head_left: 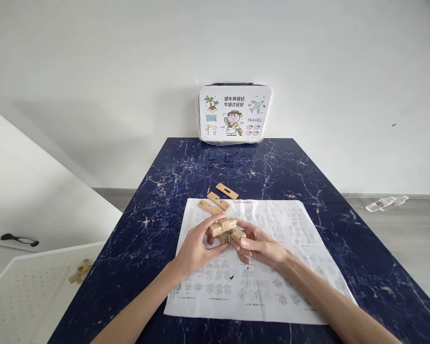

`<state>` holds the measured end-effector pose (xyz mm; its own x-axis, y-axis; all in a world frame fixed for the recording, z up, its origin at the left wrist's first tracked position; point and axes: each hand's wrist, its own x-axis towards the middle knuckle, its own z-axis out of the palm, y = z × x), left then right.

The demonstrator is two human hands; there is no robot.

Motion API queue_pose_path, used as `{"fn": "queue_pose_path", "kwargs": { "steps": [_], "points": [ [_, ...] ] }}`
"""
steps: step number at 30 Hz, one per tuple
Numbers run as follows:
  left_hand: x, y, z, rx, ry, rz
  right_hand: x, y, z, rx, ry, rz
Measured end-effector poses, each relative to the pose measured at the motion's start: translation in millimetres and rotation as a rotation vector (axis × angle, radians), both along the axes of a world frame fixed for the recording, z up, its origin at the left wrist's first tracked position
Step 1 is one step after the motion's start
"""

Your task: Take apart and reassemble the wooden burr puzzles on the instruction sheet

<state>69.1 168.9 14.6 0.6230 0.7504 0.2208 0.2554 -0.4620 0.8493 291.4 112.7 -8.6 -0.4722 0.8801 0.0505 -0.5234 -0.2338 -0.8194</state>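
Observation:
Both hands hold a wooden burr puzzle made of interlocking pale blocks, lifted over a printed sheet. My left hand grips its left side, thumb below and fingers behind. On the right, my right hand pinches a block that juts toward me, with its thumb on the end. Part of the puzzle is hidden by the fingers. Just beyond the hands lie flat wooden pieces: a slotted one on the table, and notched ones overlapping the top left edge of the paper sheet, which shows rows of small diagrams.
The dark blue marbled table reaches to the wall. A white cartoon-printed case stands at its far edge. Low on the left, another wooden puzzle rests on a white perforated surface. Clear plastic bottles lie on the floor at right.

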Motion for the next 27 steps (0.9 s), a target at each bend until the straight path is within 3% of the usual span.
{"fn": "queue_pose_path", "kwargs": {
  "steps": [16, 27],
  "points": [
    [-2, 0, -2.1, 0.042, -0.066, 0.003, 0, 3, -13.0, 0.011, 0.001, -0.060],
    [-1, 1, -9.1, 0.068, -0.097, 0.005, -6, 3, -7.0, 0.075, -0.099, -0.157]
  ]
}}
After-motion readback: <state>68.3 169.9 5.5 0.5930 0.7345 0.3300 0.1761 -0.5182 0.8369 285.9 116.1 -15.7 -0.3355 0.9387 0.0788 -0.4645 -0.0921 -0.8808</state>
